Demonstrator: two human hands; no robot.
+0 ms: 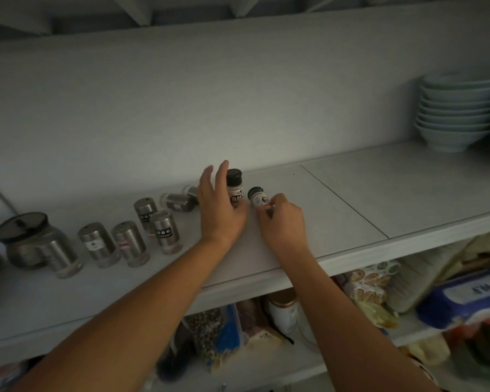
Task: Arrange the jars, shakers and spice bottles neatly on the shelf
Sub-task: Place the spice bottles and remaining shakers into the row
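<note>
- Head view: I'm looking into a dim pantry with a pale shelf (pixel 351 193) running across it, a plain wall close behind and a seam line crossing the board to the right of my hands.
- My left hand (pixel 219 210) is spread wide, fingers fanned, its palm cupped against the upright spice bottle (pixel 234 190) with the black cap; I judge it a steadying hold, not a full grip.
- My right hand (pixel 280 219) is closed narrow on a second, tilted spice bottle (pixel 257 197), pinched low on its body with the cap leaning toward the first.
- To do this step well, I'd stand the tilted bottle flat beside the upright 1, labels forward, and keep the left palm in place until it settles.
- Behind the left hand 2 shakers lie on their sides (pixel 178 202); I'd right those next, I think.
- Further left, 5 steel shakers (pixel 164 232) stand in a loose cluster, and a lidded glass jar (pixel 26 239) sits at the far left, touching the nearest shaker.
- Open room: the shelf right of my hands is bare up to the stacked bowls (pixel 458 114) in the far corner, so a row can grow that way.
- The front edge (pixel 266 274) runs just under my wrists; I'd keep bottles well back from it, since packets crowd the lower shelf (pixel 379 292) beneath.
</note>
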